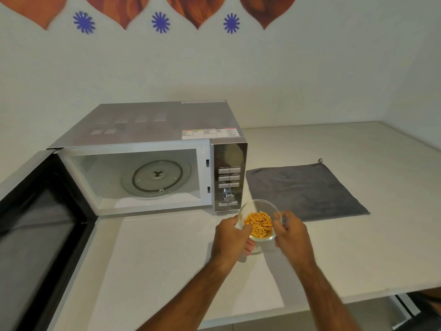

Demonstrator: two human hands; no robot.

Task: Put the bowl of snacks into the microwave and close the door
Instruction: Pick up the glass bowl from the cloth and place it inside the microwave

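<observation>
Both hands, left hand [232,237] and right hand [292,234], grip the bowl [260,223] by its sides; microwave [143,177] cavity sits open up-left, nearer my left.

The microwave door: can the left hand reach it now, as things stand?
Probably not yet. The door stands wide open with nothing before it, but the left hand and right hand both hold the bowl.
</observation>
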